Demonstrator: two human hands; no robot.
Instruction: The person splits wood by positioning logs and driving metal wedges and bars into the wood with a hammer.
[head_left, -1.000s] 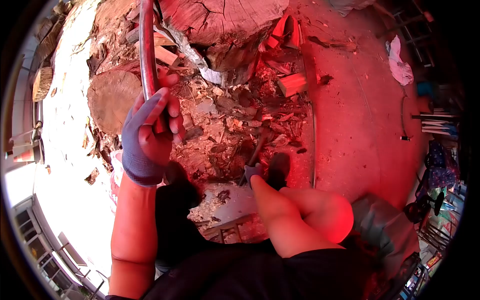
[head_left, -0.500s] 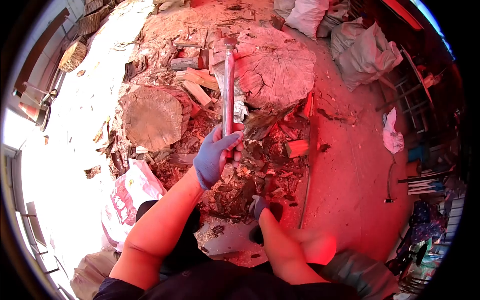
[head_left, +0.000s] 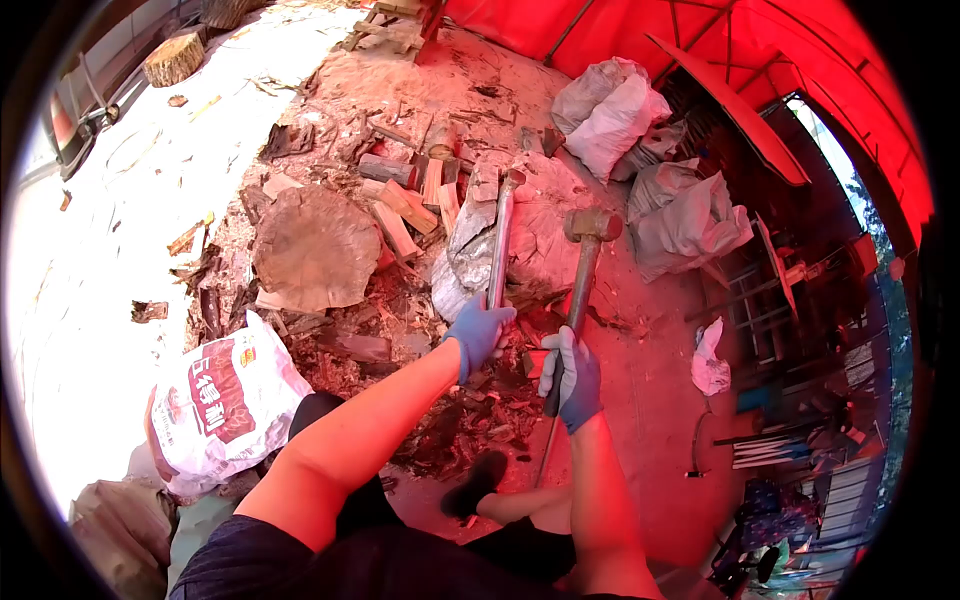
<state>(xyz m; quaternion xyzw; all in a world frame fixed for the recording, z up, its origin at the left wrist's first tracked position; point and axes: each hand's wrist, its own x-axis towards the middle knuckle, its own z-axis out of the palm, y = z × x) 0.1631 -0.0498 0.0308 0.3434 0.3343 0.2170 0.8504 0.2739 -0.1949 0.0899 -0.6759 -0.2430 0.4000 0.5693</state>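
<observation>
My left hand (head_left: 478, 338), in a blue-grey glove, is closed round the lower end of a metal bar (head_left: 503, 240). The bar points away from me, its wider tip in front of the big chopping stump (head_left: 550, 225). In my right hand (head_left: 572, 378), gloved too, is the handle of a sledgehammer (head_left: 592, 228). The hammer's blocky head is raised, to the right of the bar's tip and apart from it. Split wood pieces (head_left: 405, 206) lie left of the big stump, and a smaller round stump (head_left: 316, 248) stands further left.
A white printed sack (head_left: 228, 402) is at the lower left. Pale filled sacks (head_left: 690, 220) stand at the right beyond the stump. Bark and chips (head_left: 470, 430) litter the ground by my feet. A crumpled white cloth (head_left: 710, 360) and tools are on the right; a red canopy (head_left: 800, 40) hangs above.
My view has tilted up and turned. My right hand has risen from low near my foot, and the sledgehammer is now lifted beside the bar. The bar stays in my left hand.
</observation>
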